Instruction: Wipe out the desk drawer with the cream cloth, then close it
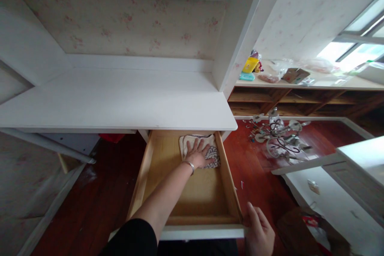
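1. Left hand (pixel 200 156) spread flat, fingers splayed, pressing down on a cloth (pixel 200 149) at the far end of the open drawer (pixel 231 192); a thin bracelet (pixel 189 165) circling the wrist.
2. Right hand (pixel 259 232) resting against the drawer's white front at its right corner, fingers loosely curled; actual grip hard to make out at the frame edge.
3. Cloth crumpled, lying in the back right part of the drawer, just under the white desk top (pixel 120 100).
4. Wiping seemingly under way: rear of the bottom covered, the nearer wooden bottom bare and not yet reached.
5. Beyond: chandelier (pixel 277 134) lying on the red floor.
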The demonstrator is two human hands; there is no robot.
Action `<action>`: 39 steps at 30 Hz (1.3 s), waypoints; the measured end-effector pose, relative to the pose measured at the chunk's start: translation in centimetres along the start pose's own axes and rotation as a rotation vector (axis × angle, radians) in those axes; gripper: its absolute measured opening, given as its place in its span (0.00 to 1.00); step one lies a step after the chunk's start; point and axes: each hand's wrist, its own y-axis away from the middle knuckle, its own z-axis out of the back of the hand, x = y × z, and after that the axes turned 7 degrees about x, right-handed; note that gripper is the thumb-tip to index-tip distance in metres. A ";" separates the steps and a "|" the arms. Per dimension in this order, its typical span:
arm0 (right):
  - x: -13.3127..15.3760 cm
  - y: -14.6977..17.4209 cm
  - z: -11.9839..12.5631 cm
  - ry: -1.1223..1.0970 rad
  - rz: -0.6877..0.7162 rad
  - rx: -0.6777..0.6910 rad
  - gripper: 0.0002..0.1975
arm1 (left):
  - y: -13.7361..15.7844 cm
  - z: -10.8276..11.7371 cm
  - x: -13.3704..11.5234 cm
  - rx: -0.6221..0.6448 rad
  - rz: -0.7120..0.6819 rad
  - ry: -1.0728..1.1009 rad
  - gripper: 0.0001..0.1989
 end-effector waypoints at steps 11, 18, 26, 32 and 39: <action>0.8 0.6 -0.1 -0.046 -0.065 0.041 0.24 | 7.4 -2.5 -2.5 0.295 -0.070 0.031 0.48; 2.3 0.9 -0.5 -0.033 -0.080 0.068 0.24 | 11.6 -4.2 -6.2 0.387 0.032 -0.002 0.46; 2.9 0.7 -0.2 0.046 -0.124 0.125 0.25 | 12.8 -4.4 -1.5 0.302 -0.015 -0.029 0.51; 2.6 0.7 -0.3 -0.046 -0.180 0.154 0.24 | 16.7 -3.8 5.7 0.331 -0.026 -0.096 0.54; 1.4 0.1 0.3 0.031 -0.165 0.170 0.25 | 17.1 -1.4 10.5 0.446 -0.019 -0.011 0.59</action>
